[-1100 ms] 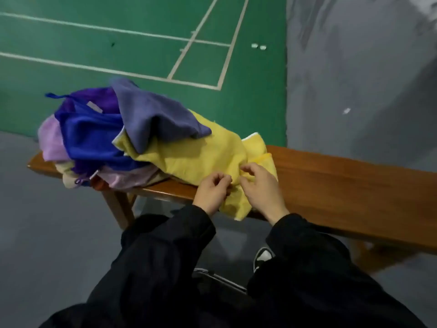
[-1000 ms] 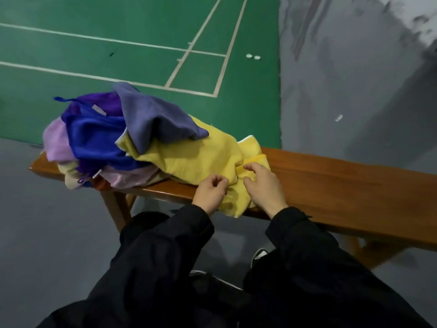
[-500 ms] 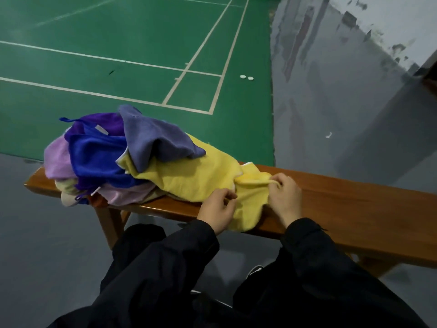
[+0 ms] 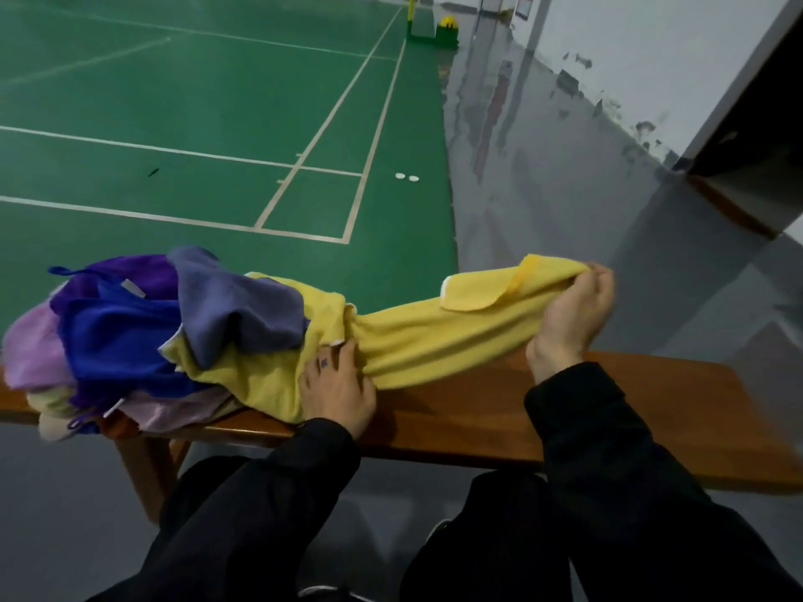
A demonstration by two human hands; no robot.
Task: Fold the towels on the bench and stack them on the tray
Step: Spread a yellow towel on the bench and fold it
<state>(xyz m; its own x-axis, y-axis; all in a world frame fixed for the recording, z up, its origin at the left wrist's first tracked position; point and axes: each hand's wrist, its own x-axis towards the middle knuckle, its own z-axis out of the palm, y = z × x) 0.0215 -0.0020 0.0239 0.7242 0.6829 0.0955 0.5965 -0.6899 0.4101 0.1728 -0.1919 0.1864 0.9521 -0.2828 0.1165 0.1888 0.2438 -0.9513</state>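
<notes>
A yellow towel [image 4: 434, 336] stretches from a heap on the wooden bench [image 4: 630, 410] out to the right. My right hand [image 4: 573, 315] grips its far end, raised above the bench. My left hand [image 4: 336, 384] holds the towel near its middle, at the edge of the heap. The pile of towels [image 4: 130, 336] at the bench's left end has grey-blue, royal blue, purple, lilac and cream pieces, with the grey-blue one lying over the yellow towel. No tray is in view.
Behind the bench lies a green court floor [image 4: 217, 123] with white lines. Grey floor and a white wall [image 4: 652, 58] run along the right. My black-clad legs [image 4: 304, 536] are in front of the bench, whose leg [image 4: 143, 467] stands at lower left.
My right hand has pulled the yellow towel's end out to the right and up off the bench, stretching it. My left hand stayed on the towel by the pile. The camera tilted up.
</notes>
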